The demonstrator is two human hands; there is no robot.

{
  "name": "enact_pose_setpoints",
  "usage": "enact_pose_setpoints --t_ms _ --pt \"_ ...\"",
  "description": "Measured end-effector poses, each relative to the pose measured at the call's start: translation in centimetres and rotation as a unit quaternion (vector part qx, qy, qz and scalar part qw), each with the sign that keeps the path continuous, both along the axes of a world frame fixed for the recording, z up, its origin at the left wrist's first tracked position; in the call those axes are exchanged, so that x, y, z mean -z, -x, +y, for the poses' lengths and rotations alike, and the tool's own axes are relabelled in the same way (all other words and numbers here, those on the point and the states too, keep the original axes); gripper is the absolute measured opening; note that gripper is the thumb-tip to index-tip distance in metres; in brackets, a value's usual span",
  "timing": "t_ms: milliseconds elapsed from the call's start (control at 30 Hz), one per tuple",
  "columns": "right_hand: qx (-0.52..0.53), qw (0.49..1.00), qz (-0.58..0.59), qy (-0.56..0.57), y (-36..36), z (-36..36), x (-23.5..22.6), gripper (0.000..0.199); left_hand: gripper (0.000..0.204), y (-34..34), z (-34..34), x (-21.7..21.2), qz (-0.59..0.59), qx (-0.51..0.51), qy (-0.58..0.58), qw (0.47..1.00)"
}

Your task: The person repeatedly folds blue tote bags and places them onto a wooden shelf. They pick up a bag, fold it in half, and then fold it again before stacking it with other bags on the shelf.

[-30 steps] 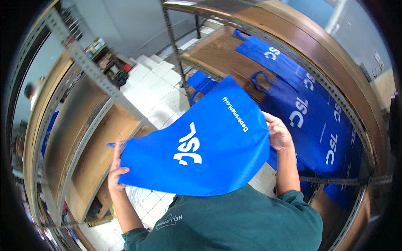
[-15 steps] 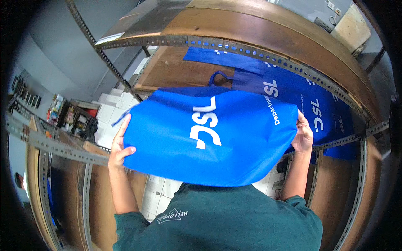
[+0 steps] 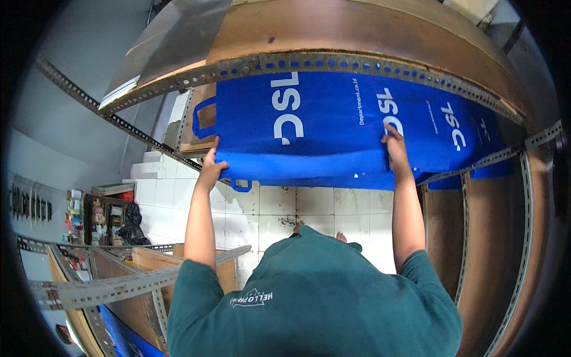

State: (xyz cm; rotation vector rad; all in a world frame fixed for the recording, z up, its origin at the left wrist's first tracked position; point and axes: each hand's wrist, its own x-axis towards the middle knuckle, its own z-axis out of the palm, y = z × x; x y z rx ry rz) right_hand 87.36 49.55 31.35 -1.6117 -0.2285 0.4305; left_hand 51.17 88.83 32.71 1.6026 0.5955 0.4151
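A blue fabric tote bag (image 3: 327,128) with white lettering lies spread on the wooden shelf, under the upper board. Its front part droops over the shelf's near edge. One loop handle (image 3: 196,122) sticks out at its left side, and a second handle (image 3: 241,188) hangs lower down. My left hand (image 3: 213,169) grips the bag's near left corner, thumb on top. At the right end of the bag, my right hand (image 3: 395,146) holds its edge, with some fingers hidden. More blue bags (image 3: 461,134) with similar white print lie overlapping to the right.
A perforated metal rail (image 3: 309,60) and wooden board (image 3: 333,30) run above the bags. Metal uprights (image 3: 526,232) stand at the right. Another rack (image 3: 107,291) is at the lower left. Beneath lies white tiled floor (image 3: 238,205); a black plastic bag (image 3: 132,223) sits left.
Both hands have moved forward, carrying the blue tote bag from in front of my chest onto the shelf. The bag now lies flatter, over bags that showed there before.
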Motion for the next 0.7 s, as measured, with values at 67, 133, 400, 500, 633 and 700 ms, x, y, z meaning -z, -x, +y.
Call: enact_pose_setpoints --t_ms 67,133,400,500,633,700 --pt "0.064 0.996 -0.026 0.054 0.1 1.3 1.9 0.055 0.089 -1.9 1.1 1.5 0.053 0.015 0.032 0.998" --pt "0.089 0.981 -0.096 0.145 0.4 2.3 2.5 0.053 0.087 -2.6 1.9 3.1 0.051 0.008 0.046 0.998" --pt "0.106 0.919 -0.23 0.301 0.0 2.5 3.6 0.035 0.085 -3.8 4.0 4.5 0.074 0.002 0.047 0.996" --pt "0.103 0.918 -0.228 0.31 0.6 3.2 2.1 0.031 0.084 -4.2 4.8 5.4 0.065 -0.009 0.052 0.996" --pt "0.118 0.901 -0.241 0.34 1.4 3.4 1.9 0.03 0.081 -4.5 4.9 5.1 0.125 0.002 0.0 0.992" --pt "0.123 0.896 -0.24 0.354 1.9 3.2 1.9 0.03 0.08 -4.3 5.2 6.2 0.089 0.005 -0.018 0.996"
